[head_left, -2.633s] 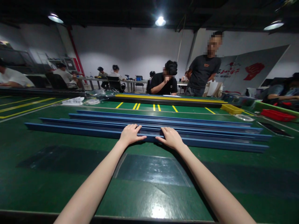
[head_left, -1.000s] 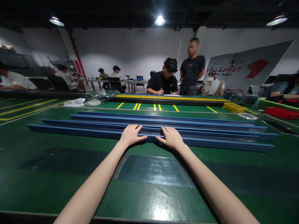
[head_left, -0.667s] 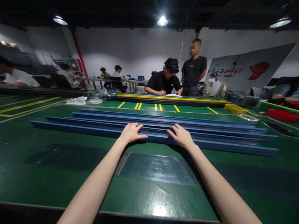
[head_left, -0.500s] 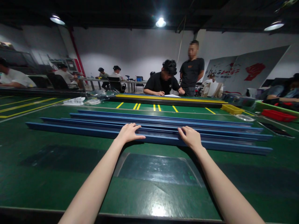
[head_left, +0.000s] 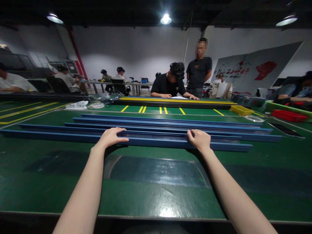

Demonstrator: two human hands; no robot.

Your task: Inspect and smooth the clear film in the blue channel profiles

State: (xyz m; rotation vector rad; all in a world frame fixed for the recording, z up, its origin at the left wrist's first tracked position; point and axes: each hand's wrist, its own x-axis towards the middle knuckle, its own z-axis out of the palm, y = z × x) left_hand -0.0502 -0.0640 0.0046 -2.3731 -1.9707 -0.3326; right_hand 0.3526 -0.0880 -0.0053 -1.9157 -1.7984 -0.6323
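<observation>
Several long blue channel profiles lie roughly parallel across the green table. Both hands are on the nearest blue channel, which sticks out further left than the others. My left hand grips it left of the middle, thumb along the near wall and fingers over the far edge. To the right of the middle, my right hand is curled over the same channel, its fingertips partly hidden. Just behind lie the other blue channels, touched by neither hand.
A clear sheet lies flat on the green table between my forearms. Yellow and black strips cross the far side. At right are a yellow tray, a red tray and a phone. A person in black leans over papers opposite.
The nearest channel has slid left relative to the ones behind it. My left hand has moved left with it, while my right hand stays at nearly the same place.
</observation>
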